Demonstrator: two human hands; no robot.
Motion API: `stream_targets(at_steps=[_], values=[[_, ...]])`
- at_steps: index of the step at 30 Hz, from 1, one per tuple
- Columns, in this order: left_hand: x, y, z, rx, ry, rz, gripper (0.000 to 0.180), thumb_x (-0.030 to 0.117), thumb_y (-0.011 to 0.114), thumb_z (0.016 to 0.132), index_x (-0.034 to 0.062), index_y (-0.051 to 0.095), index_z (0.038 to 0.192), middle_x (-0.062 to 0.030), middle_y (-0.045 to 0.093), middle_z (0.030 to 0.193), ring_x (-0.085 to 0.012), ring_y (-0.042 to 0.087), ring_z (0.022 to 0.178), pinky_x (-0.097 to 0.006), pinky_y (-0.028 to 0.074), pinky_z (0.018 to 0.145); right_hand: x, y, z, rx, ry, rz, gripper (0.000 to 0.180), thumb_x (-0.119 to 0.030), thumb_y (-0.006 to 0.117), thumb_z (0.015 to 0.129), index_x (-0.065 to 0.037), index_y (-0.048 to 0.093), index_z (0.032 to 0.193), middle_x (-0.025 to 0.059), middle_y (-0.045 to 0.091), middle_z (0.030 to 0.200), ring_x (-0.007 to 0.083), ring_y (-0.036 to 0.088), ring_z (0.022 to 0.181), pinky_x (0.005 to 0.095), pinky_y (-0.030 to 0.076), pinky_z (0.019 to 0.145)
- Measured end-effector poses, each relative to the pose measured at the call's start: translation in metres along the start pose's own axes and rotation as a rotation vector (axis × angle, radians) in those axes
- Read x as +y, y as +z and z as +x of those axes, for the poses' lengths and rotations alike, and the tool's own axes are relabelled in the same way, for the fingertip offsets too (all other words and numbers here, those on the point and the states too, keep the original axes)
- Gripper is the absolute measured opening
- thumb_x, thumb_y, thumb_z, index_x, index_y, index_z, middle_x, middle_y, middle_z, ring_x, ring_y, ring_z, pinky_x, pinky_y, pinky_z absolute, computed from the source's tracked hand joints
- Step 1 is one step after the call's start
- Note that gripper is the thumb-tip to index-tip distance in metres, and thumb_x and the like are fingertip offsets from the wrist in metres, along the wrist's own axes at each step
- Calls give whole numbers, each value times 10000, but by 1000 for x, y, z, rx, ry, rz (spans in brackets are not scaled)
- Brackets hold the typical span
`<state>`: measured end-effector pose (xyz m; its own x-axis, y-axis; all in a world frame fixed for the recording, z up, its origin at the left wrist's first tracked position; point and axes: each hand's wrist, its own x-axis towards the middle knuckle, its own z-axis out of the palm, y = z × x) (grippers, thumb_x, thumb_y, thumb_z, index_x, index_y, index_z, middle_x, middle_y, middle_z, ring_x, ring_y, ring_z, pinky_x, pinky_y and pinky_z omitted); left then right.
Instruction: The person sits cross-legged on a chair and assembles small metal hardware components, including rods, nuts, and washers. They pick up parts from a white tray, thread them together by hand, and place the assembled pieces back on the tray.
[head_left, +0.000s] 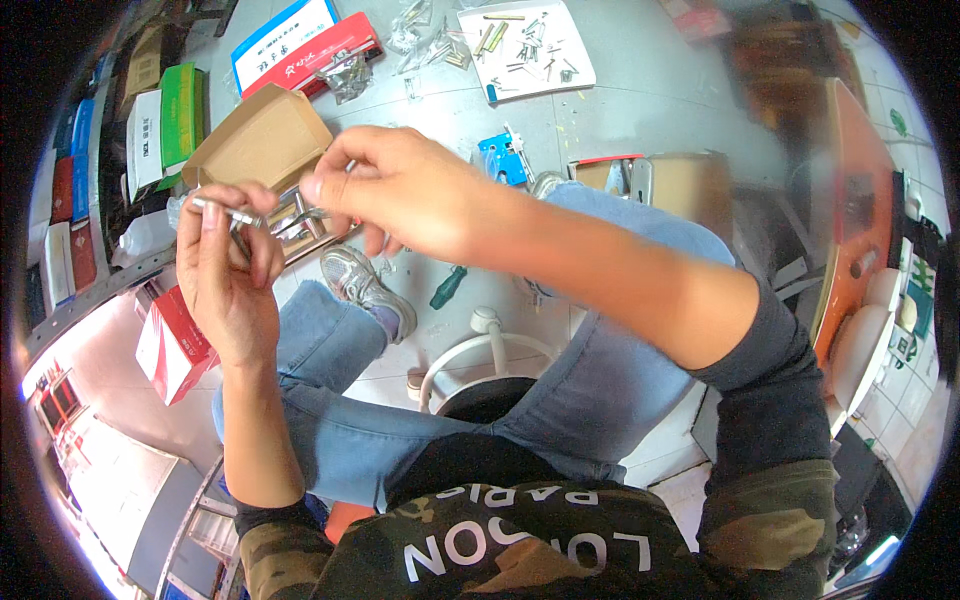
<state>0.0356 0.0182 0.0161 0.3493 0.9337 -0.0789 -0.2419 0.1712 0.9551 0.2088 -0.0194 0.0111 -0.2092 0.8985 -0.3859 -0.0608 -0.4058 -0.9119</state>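
My left hand (228,262) is raised in front of me, its fingers closed around a small bunch of shiny metal parts (285,215); a thin metal pin (222,209) sticks out at the fingertips. My right hand (395,190) reaches across from the right and pinches one of those metal pieces between thumb and forefinger, touching the left hand's bundle. Behind both hands lies an open brown cardboard box (258,140). I sit on a stool, and my jeans and a grey sneaker (365,285) show below.
A white sheet with several screws and small metal parts (530,45) lies on the floor ahead, beside clear plastic bags (425,45). A blue tool (503,158), a green-handled screwdriver (447,287), red-and-white boxes (172,345) and an orange panel (855,220) surround me.
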Motion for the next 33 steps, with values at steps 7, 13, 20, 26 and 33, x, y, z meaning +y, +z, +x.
stream_targets(at_steps=[7, 13, 20, 26, 33], values=[[-28, -23, 1, -6, -244, 272, 212, 201, 440, 893, 4, 509, 931, -65, 523, 695, -17, 276, 407, -163, 209, 372, 63, -107, 24, -633, 50, -1201, 224, -261, 574, 743, -52, 597, 819, 142, 594, 720, 304, 576, 707, 393, 444, 632], [-58, -33, 11, 48, -475, 399, 239, 180, 601, 792, -14, 561, 926, -42, 521, 677, -30, 343, 440, -168, 232, 382, 187, -222, 69, 200, 248, -1107, 177, -211, 577, 730, -61, 623, 812, 128, 614, 780, 290, 584, 742, 384, 464, 663], [-87, -33, 29, 10, -682, 466, 177, 107, 693, 695, -8, 564, 734, -31, 533, 688, -66, 449, 550, -179, 334, 443, 273, -256, 139, 504, -69, -1263, 123, -167, 563, 729, -81, 615, 799, 96, 592, 809, 273, 583, 774, 370, 480, 656], [-93, -33, 37, 26, -744, 448, 196, 130, 709, 685, 12, 555, 709, -29, 530, 699, -62, 453, 555, -173, 336, 441, 291, -260, 187, 370, 57, -1499, 90, -99, 530, 722, -82, 608, 763, 84, 598, 797, 229, 605, 773, 345, 496, 603], [-73, -24, 34, 16, -661, 428, 163, 124, 648, 743, 22, 528, 699, -58, 567, 753, -35, 416, 515, -158, 300, 415, 237, -258, 159, 285, -89, -1455, 127, -53, 492, 707, -60, 575, 803, 97, 597, 786, 257, 604, 755, 346, 492, 604]])
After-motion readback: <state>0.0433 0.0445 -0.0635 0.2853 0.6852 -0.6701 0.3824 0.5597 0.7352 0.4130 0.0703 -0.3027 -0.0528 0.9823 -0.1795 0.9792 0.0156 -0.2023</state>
